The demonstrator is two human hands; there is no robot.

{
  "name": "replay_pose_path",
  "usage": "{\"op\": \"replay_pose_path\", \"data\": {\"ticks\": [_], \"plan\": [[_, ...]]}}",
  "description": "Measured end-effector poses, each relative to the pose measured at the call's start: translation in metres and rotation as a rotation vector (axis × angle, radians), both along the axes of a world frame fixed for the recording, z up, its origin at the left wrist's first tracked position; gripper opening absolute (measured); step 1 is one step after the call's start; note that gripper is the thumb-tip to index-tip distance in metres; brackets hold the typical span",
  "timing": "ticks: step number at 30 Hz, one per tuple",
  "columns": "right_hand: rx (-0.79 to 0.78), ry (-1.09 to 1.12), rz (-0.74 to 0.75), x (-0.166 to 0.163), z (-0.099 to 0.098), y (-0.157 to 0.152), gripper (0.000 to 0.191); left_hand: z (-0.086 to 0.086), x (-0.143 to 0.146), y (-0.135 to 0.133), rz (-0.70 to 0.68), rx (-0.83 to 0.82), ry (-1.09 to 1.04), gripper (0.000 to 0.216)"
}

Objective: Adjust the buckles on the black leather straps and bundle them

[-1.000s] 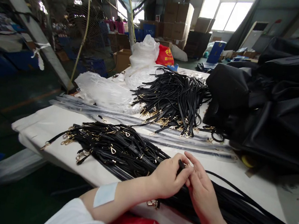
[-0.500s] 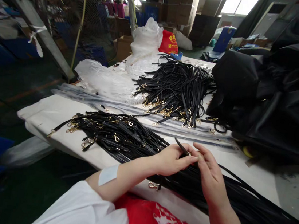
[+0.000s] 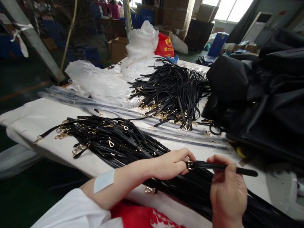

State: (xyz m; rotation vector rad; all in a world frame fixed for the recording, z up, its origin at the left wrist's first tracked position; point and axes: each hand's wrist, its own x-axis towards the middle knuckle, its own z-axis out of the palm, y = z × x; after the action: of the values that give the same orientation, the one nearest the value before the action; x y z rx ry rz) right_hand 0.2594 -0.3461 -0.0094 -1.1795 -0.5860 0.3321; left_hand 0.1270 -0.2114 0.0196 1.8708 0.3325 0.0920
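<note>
My left hand (image 3: 172, 164) pinches the buckle end of a thin black strap (image 3: 241, 171). My right hand (image 3: 227, 189) is closed round the same strap a little further right, and the strap's free end sticks out level to the right. Both hands hover over a long bundle of black straps (image 3: 266, 222) lying across the white table (image 3: 27, 122). A gold clasp (image 3: 149, 190) hangs at the table's front edge under my left wrist. Just left of my hands lies a pile of black straps with gold clasps (image 3: 106, 139).
A second heap of black straps (image 3: 171, 92) lies further back. Black bags (image 3: 280, 93) are piled at the right. White plastic bags (image 3: 102, 83) and a red bag (image 3: 165, 45) sit at the back left. Cardboard boxes (image 3: 180, 5) stand behind. The table's left edge drops to a dark floor.
The strap end pointed up between my fingertips; now my right hand has pulled it out level to the right while my left hand keeps the buckle.
</note>
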Motion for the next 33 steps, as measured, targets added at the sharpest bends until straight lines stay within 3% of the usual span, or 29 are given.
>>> {"op": "replay_pose_path", "data": {"ticks": [5, 11, 15, 20, 26, 33], "plan": [[-0.179, -0.063, -0.001, 0.009, -0.011, -0.007, 0.021, -0.002, 0.001, -0.004, 0.017, 0.095, -0.032, 0.022], [-0.383, -0.134, 0.240, 0.012, -0.018, -0.010, 0.025, -0.003, 0.000, -0.004, 0.040, 0.162, -0.065, 0.018], [-0.348, -0.170, 0.208, 0.010, -0.016, -0.011, 0.021, -0.004, -0.001, -0.004, 0.048, 0.226, -0.031, 0.019], [-0.394, -0.239, 0.310, 0.004, -0.012, -0.011, 0.027, -0.005, -0.002, -0.009, 0.021, 0.298, -0.029, 0.026], [-0.394, -0.317, 0.163, 0.006, -0.012, -0.015, 0.028, -0.003, -0.002, -0.008, 0.058, 0.182, -0.030, 0.025], [-0.335, -0.287, 0.129, 0.004, -0.014, -0.014, 0.026, -0.005, -0.003, -0.006, 0.093, 0.126, -0.047, 0.025]]}}
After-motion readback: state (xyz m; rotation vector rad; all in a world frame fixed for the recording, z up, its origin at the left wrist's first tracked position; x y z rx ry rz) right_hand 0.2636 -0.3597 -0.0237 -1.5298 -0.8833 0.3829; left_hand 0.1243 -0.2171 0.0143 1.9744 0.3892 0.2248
